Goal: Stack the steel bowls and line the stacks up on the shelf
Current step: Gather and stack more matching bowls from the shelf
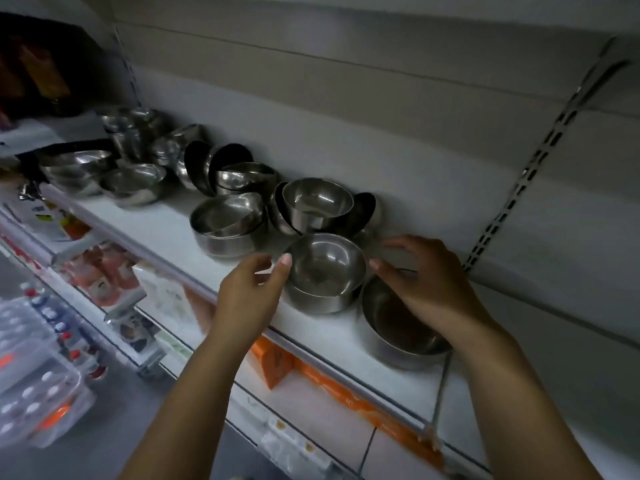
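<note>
Wall (381, 98): pale panels behind the shelf, with a slotted rail (540, 161) running up at the right.
Shelf (166, 216): white board that carries all the steel bowls, slanting from far left to near right in the head view.
Lower shelves (114, 306): packaged goods, blurred, with an orange box (277, 365) under the shelf edge.
Far bowls (131, 178): wide, upright, at the far left end, with steel pots (135, 129) behind them.
Big bowl (398, 327): upright at the front edge, just right of the front stack and partly under the right hand.
Left stack (228, 220): nested bowls, upright, mid-shelf, left of the front stack and apart from it.
Back bowls (317, 199): one upright bowl against the wall, others leaning round it.
Tilted bowls (221, 164): on edge, further left along the wall.
Front stack (325, 268): one bowl nested in another, upright, near the front edge between the two hands.
Left hand (249, 292): fingers loosely curved and holding nothing, thumb tip at the top bowl's left rim.
Right hand (426, 282): fingers spread and holding nothing, thumb tip just beside the top bowl's right rim; contact cannot be told.
</note>
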The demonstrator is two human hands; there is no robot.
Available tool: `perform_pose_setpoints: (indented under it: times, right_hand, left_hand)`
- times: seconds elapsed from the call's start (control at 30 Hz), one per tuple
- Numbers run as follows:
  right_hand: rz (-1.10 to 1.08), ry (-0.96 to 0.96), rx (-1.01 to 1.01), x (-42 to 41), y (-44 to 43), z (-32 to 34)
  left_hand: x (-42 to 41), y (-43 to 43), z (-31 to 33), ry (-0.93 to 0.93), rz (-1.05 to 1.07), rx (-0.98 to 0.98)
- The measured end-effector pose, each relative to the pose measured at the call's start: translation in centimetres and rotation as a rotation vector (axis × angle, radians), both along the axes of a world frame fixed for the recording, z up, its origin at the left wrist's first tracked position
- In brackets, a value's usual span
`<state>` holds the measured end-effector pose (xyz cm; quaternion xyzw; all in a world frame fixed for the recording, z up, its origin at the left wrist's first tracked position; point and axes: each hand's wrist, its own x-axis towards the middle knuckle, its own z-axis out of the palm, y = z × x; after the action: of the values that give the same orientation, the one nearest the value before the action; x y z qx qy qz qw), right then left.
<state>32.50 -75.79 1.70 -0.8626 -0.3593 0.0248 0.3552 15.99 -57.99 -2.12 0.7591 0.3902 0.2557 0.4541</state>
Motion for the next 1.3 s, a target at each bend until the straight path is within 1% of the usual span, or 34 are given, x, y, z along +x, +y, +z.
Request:
perform_pose_setpoints:
  times: [0.1,0.23,0.4,0.5,0.53,0.6,0.67,0.73,0.8,1.0,1.17,1.3]
  right_hand:
    - [-0.139,0.033,-0.006,-0.2,-0.8,0.0]
    - [-0.391,0.119,0.024,-1.6,-2.4,-0.5]
    - [-0.731,0.16,0.143,-4.9,-3.2,-1.1]
    - [-0.878,0.204,0.27,-8.0,-3.0,-2.4]
    - [-0.898,0.241,0.318,-9.1,-2.8,-2.7]
    - [-0.866,0.339,0.389,-11.0,-2.2,-3.2]
    - [-0.8,0.413,0.393,-12.2,-1.6,-3.7]
    - [-0.756,0.437,0.377,-12.9,-0.7,-4.0]
    - [-0.78,0.411,0.383,-13.0,0.3,-4.4]
    - [-0.968,0.296,0.334,-12.9,1.8,-4.9]
    - [-1.021,0.194,0.486,-13.8,2.9,-3.8]
    - [-0.915,0.151,0.622,-14.6,4.9,-1.1]
  left_hand:
    - [1.9,2.1,-0.9,-0.003,-0.117,-0.007]
    - [3.6,3.8,-1.6,-0.054,-0.251,-0.109]
    - [4.5,4.7,-2.6,-0.192,-0.328,-0.15]
    - [4.5,5.1,-2.9,-0.211,-0.408,-0.228]
    - [4.4,5.2,-2.9,-0.207,-0.428,-0.247]
    - [4.3,5.2,-2.7,-0.214,-0.463,-0.272]
    - [4.1,5.2,-2.6,-0.228,-0.494,-0.292]
    - [4.0,5.3,-2.6,-0.241,-0.514,-0.307]
    - [3.9,5.6,-2.7,-0.244,-0.529,-0.311]
    - [3.8,6.3,-3.0,-0.241,-0.571,-0.341]
    - [3.6,6.8,-2.9,-0.224,-0.625,-0.375]
    - [3.4,6.7,-2.6,-0.206,-0.662,-0.414]
